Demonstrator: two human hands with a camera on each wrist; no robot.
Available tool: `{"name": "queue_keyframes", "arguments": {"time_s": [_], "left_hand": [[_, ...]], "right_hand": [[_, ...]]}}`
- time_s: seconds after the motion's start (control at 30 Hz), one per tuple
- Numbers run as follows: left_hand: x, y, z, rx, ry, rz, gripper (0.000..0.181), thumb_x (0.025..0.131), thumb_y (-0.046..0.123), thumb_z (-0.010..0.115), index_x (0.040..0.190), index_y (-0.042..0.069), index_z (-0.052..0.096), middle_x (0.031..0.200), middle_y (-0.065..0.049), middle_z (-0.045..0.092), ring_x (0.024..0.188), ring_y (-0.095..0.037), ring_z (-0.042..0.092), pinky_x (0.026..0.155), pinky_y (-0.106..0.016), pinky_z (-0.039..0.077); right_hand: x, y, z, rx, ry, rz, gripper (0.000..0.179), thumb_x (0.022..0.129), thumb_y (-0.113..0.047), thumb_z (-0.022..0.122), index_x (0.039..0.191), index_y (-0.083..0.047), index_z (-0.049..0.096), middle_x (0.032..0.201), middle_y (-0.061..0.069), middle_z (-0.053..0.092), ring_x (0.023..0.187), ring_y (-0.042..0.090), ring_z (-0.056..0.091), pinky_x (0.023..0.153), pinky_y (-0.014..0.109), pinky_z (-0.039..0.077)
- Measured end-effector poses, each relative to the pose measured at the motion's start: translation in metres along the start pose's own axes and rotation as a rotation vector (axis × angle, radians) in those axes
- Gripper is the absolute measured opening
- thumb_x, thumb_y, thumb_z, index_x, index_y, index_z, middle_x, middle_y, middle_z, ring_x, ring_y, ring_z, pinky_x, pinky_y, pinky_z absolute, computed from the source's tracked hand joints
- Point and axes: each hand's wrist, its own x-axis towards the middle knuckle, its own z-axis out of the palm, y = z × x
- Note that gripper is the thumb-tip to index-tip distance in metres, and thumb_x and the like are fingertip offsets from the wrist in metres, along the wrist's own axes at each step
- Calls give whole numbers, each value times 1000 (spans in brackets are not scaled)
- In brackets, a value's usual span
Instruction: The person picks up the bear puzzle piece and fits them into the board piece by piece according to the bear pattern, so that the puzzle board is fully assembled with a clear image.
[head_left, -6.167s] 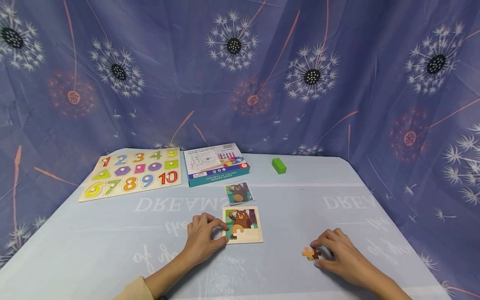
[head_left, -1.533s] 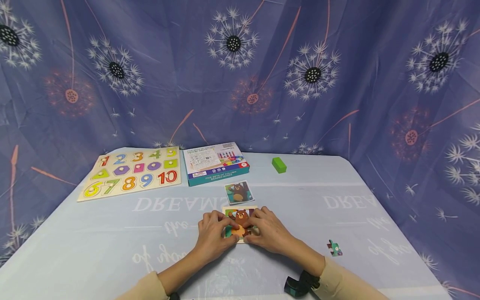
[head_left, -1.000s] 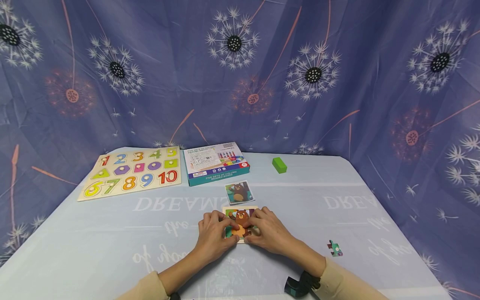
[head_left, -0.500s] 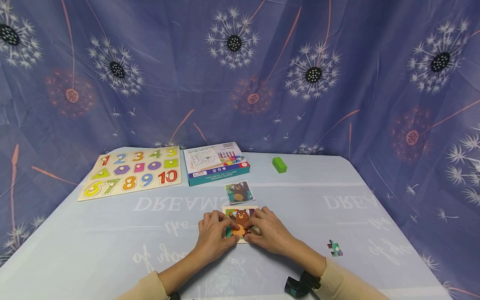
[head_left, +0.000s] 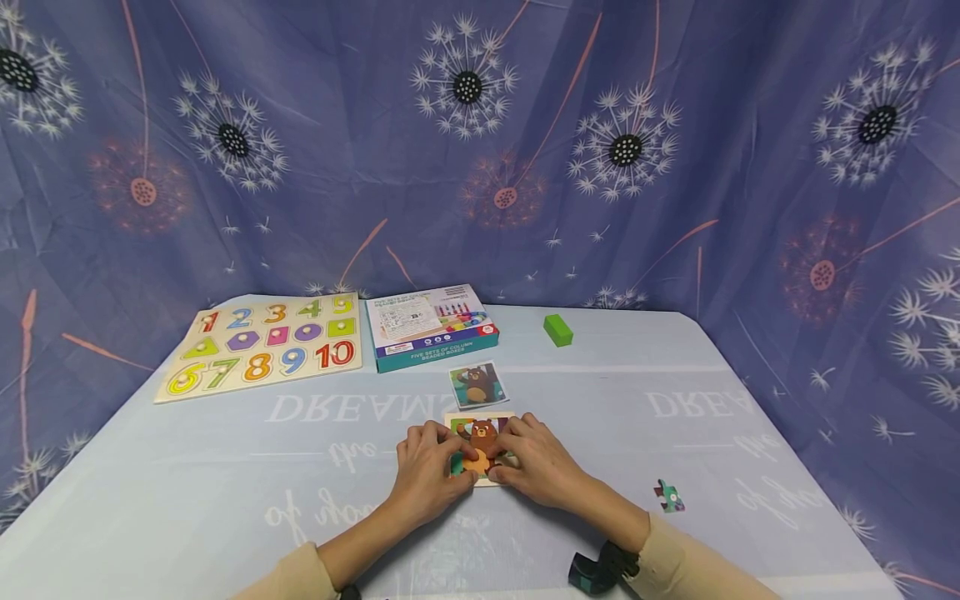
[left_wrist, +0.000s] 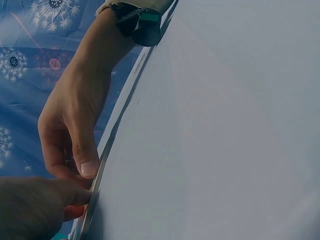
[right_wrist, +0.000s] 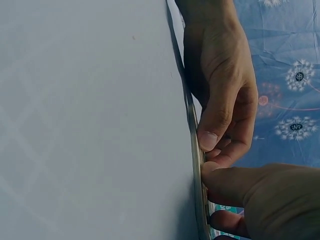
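Observation:
In the head view a wooden bear puzzle board [head_left: 507,482] lies on the table, most of its picture filled. My left hand [head_left: 426,467] and right hand [head_left: 542,467] meet over its lower middle. Thumbs and curled index fingers of both hands pinch an orange-and-brown puzzle piece [head_left: 482,463] there, partly hidden by the fingertips. Whether it lies flush is hard to tell. Both wrist views are low and side-on: the left thumb [left_wrist: 88,169] and right thumb [right_wrist: 208,140] rest at the board's edge. A loose teal puzzle piece [head_left: 672,497] lies to the right.
A bear picture card [head_left: 478,385] lies just behind the board. Further back are a wooden number board [head_left: 255,346], a teal-and-white box [head_left: 432,325] and a green block [head_left: 557,330]. A dandelion-patterned curtain [head_left: 525,250] hangs behind the table.
Since the oldest frame, the right hand has moved left to the board with the orange-and-brown piece, uncovering the teal one. The left hand has shifted inward. Over the last 1.5 seconds both stay nearly still.

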Motion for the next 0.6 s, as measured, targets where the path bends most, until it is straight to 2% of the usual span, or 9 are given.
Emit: {"name": "queue_keyframes", "arguments": {"time_s": [0.4, 0.6], "left_hand": [[0, 0, 0, -24, 4, -7, 12, 70, 27, 75, 79, 25, 68, 99, 0, 49, 98, -21, 37, 88, -49, 24], [0, 0, 0, -15, 4, -3, 12, 70, 26, 76, 78, 25, 67, 98, 1, 48, 97, -21, 36, 88, -49, 25]], "right_hand": [[0, -1, -3, 14, -30, 33, 15, 78, -35, 72, 89, -26, 71, 87, -10, 55, 80, 5, 38, 71, 22, 34], [0, -1, -1, -1, -18, 18, 14, 77, -32, 74, 88, -24, 71, 87, -10, 55, 81, 6, 39, 71, 23, 35]]}}
